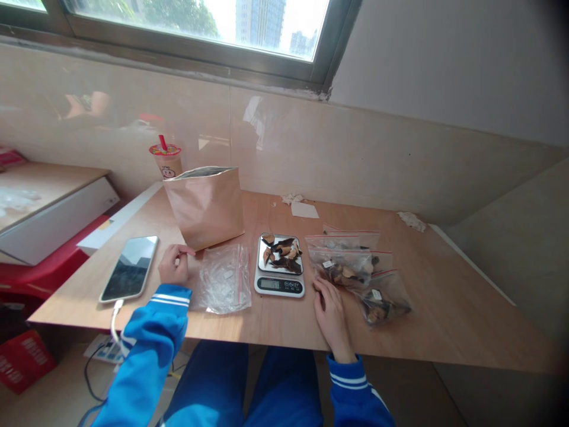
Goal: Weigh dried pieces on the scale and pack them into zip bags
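Note:
My left hand (175, 265) rests on the wooden tabletop (444, 308) with its fingers curled, the fingertips at the lower corner of an upright kraft paper bag (205, 207). Between my hands lies a flat clear zip bag (224, 280). Beyond it, a digital kitchen scale (279, 283) carries dark dried pieces (281, 254) on its steel plate. My right hand (330, 311) lies open against the lowest of several filled zip bags (344, 270), which hold similar dark pieces.
A smartphone (128, 268) with a white charging cable lies at the table's left. A lidded drink cup (166, 161) with a red straw stands behind the kraft bag. Paper scraps (304, 209) lie near the wall. A red stool (44, 276) and white-sided shelf stand left of the table.

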Action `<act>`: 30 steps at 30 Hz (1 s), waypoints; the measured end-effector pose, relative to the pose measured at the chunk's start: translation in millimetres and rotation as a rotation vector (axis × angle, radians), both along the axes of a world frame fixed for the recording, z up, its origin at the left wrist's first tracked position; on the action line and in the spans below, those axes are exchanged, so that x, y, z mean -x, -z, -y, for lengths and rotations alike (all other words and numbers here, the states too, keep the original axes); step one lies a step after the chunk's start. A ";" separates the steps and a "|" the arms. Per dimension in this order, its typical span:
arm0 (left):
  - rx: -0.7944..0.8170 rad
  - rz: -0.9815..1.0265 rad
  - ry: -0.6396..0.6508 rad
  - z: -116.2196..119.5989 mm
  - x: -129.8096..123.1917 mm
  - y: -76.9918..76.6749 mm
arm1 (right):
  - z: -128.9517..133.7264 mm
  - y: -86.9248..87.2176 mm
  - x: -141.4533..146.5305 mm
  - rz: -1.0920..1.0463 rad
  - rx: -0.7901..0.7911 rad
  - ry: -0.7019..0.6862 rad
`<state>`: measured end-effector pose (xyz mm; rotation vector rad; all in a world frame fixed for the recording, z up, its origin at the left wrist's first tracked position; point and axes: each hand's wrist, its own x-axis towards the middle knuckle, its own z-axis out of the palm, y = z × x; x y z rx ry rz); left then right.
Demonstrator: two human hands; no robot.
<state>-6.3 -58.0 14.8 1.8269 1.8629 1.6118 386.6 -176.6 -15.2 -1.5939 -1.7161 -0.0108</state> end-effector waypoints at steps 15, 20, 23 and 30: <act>-0.091 -0.287 0.377 32.9 -24.6 -23.9 | -0.4 -1.8 -0.1 0.042 0.015 0.042; 0.179 -0.459 0.442 60.6 -65.7 -25.2 | -0.7 -2.3 0.3 0.043 0.001 0.058; 0.258 -0.481 0.393 65.9 -77.9 -8.4 | -0.7 -1.9 0.3 0.037 0.004 0.058; 0.470 -0.475 0.391 66.1 -65.7 9.3 | -0.3 -1.9 -1.0 0.033 0.004 0.051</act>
